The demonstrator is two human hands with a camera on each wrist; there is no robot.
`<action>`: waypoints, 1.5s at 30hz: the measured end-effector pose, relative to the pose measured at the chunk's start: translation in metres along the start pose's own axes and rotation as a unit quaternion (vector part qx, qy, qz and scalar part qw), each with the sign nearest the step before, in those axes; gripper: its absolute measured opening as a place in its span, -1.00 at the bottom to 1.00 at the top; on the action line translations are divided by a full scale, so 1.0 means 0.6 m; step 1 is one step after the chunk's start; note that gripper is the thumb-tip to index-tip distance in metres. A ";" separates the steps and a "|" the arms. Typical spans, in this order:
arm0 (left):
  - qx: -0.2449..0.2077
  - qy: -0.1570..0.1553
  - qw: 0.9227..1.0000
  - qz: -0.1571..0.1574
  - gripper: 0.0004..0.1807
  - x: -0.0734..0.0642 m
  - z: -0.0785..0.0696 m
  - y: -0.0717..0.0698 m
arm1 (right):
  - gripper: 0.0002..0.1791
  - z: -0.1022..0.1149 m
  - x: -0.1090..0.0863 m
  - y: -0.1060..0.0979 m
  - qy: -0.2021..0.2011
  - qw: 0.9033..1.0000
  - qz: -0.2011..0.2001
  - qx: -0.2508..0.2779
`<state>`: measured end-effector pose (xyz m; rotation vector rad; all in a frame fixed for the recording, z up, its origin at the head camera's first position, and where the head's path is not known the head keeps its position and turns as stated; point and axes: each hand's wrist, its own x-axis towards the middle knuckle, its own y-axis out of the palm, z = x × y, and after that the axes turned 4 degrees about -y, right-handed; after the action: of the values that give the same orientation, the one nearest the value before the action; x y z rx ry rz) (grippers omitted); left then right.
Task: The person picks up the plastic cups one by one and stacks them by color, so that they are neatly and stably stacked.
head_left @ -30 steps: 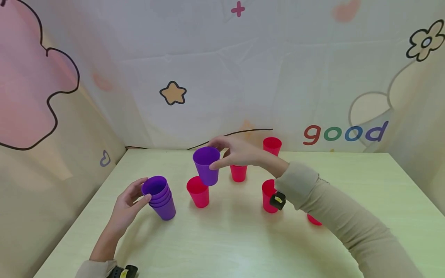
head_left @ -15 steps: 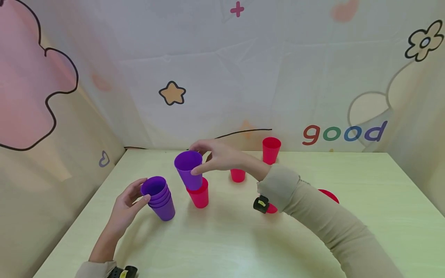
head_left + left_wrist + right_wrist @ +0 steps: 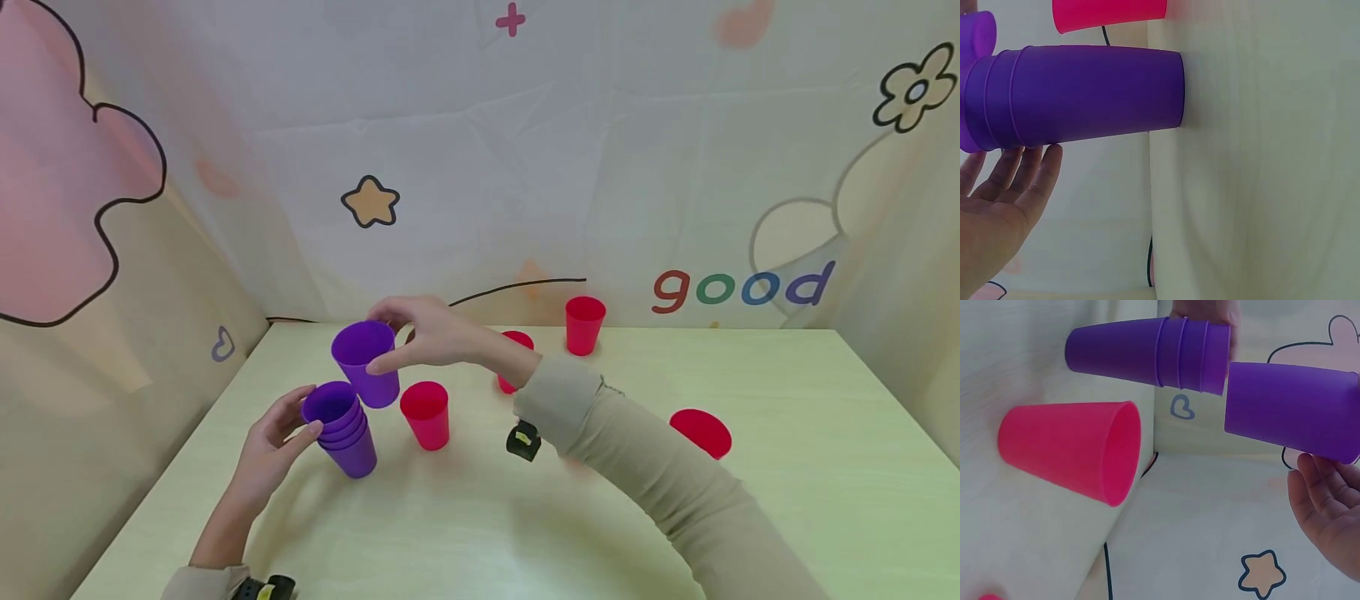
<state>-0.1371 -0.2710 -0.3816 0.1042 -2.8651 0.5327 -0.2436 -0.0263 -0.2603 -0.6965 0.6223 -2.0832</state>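
Observation:
A stack of several purple cups [image 3: 352,450] stands upright on the table at the left. My left hand [image 3: 273,450] grips it near the rims, thumb in front and fingers behind. My right hand [image 3: 431,333] holds a single purple cup [image 3: 367,367] by its upper part, in the air just above and to the right of the stack. In the right wrist view the bottom of this lifted cup [image 3: 1291,409] is beside the top rim of the stack [image 3: 1116,353]. A red cup [image 3: 426,417] stands upright on the table, right of the stack.
Further red cups stand apart: one at the back [image 3: 585,325], another red cup [image 3: 516,342] partly behind the right forearm, and a red cup [image 3: 701,429] at the right, partly covered by the sleeve. A printed cloth [image 3: 480,167] hangs behind the table [image 3: 450,525].
My right hand has carried the single purple cup leftward, from above the nearest red cup to close by the stack. My left hand and its stack have stayed in place.

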 end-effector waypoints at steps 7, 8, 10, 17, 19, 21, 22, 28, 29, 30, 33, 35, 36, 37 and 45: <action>0.001 0.004 1.000 0.005 -0.50 0.001 0.002 -0.001 | -0.43 0.017 0.020 0.006 -0.001 1.000 -0.006 -0.012; 0.001 0.005 1.000 0.005 -0.50 0.001 0.002 -0.001 | -0.43 0.019 0.023 0.007 -0.001 1.000 -0.006 -0.014; 0.002 0.007 1.000 0.005 -0.50 0.001 0.002 0.000 | -0.44 0.023 0.028 0.009 -0.002 1.000 -0.009 -0.015; 0.003 0.002 1.000 0.001 -0.51 0.001 0.002 0.000 | -0.46 0.029 0.044 0.027 -0.008 1.000 -0.013 -0.014; 0.001 0.004 1.000 0.001 -0.51 0.001 0.002 -0.001 | -0.45 0.030 0.048 0.034 -0.008 1.000 -0.008 -0.015; -0.003 0.006 1.000 0.002 -0.50 0.002 0.002 -0.001 | -0.44 0.031 0.052 0.039 -0.007 1.000 -0.005 -0.014; -0.005 0.007 1.000 0.003 -0.50 0.002 0.003 -0.001 | -0.43 0.031 0.054 0.042 -0.006 1.000 -0.003 -0.014; -0.015 0.012 1.000 0.007 -0.51 0.003 0.003 -0.001 | -0.45 0.026 0.060 0.058 -0.007 1.000 0.009 -0.021; -0.015 0.012 1.000 0.007 -0.51 0.003 0.003 -0.001 | -0.45 0.023 0.060 0.060 -0.005 1.000 0.011 -0.024; -0.015 0.013 1.000 0.008 -0.52 0.003 0.003 -0.001 | -0.45 0.021 0.060 0.062 -0.004 1.000 0.014 -0.028; -0.016 0.018 1.000 0.008 -0.53 0.003 0.003 -0.001 | -0.46 0.015 0.061 0.070 -0.001 0.999 0.021 -0.034; -0.017 0.021 1.000 0.006 -0.54 0.004 0.003 0.000 | -0.46 0.010 0.061 0.075 -0.001 0.999 0.024 -0.037; -0.019 0.023 1.000 0.006 -0.54 0.004 0.003 0.000 | -0.45 0.008 0.061 0.077 -0.003 0.999 0.025 -0.036; -0.019 0.024 1.000 0.005 -0.55 0.004 0.003 0.000 | -0.44 0.006 0.061 0.080 -0.003 0.999 0.026 -0.035; -0.011 0.024 1.000 0.008 -0.51 0.003 0.007 -0.002 | -0.38 -0.004 0.061 0.096 0.028 0.998 0.036 -0.046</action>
<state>-0.1395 -0.2737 -0.3845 0.0629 -2.8275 0.4997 -0.2316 -0.0865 -0.2897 -0.6594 0.7676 -2.0235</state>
